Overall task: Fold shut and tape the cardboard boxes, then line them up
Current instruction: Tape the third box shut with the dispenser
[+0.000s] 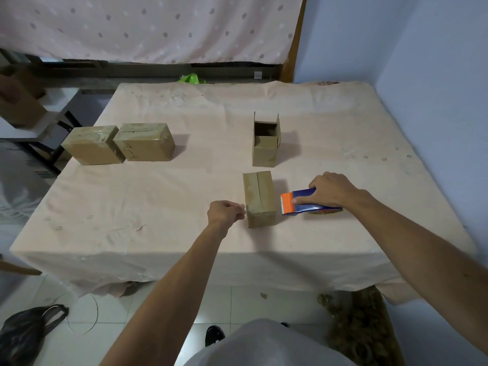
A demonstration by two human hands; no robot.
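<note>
A small cardboard box with its flaps folded shut stands near the table's front, a seam running down its top. My left hand is curled into a fist just left of it, touching or almost touching its side. My right hand grips a blue and orange tape dispenser resting on the cloth to the right of that box. Behind it stands an open box with flaps up. Two taped boxes sit side by side at the left.
The table is covered with a pale peach cloth. A blue wall runs along the right. A green bag peeks over the far edge. More cardboard sits on a side table at the left. A black bag lies on the floor.
</note>
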